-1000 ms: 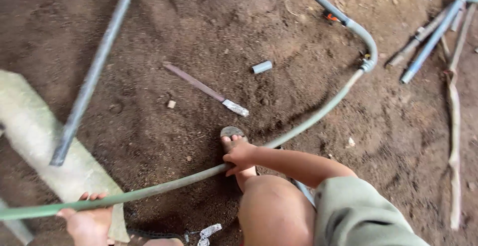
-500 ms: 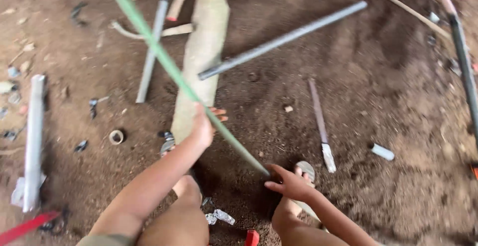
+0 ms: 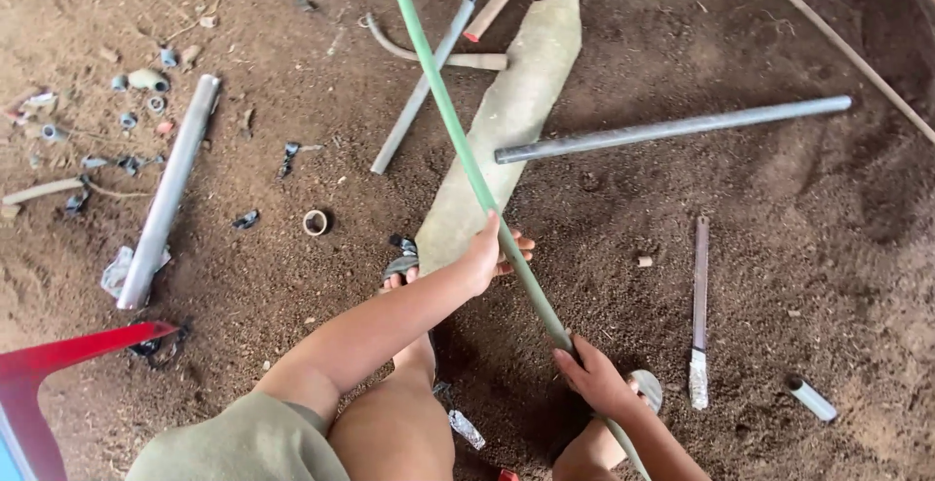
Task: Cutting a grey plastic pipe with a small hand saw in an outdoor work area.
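Observation:
A long green pipe (image 3: pixel 450 116) runs from the top middle down to the lower right. My left hand (image 3: pixel 492 250) grips it near its middle, just over the end of a pale flat plank (image 3: pixel 511 116) lying on the dirt. My right hand (image 3: pixel 594 376) holds the same pipe lower down, next to my sandalled foot (image 3: pixel 647 389). My knees and other foot (image 3: pixel 401 269) fill the bottom centre.
Grey metal pipes lie at left (image 3: pixel 168 189), top centre (image 3: pixel 421 92) and right (image 3: pixel 672 129). A flat file-like tool (image 3: pixel 699 311) and a short white tube (image 3: pixel 810 398) lie at the right. Small pipe fittings (image 3: pixel 146 80) scatter at upper left. A red object (image 3: pixel 58 354) sits at lower left.
The view has swung and settled over the plank. The green pipe now runs more upright in the picture, with both hands still on it, the right one lower along it.

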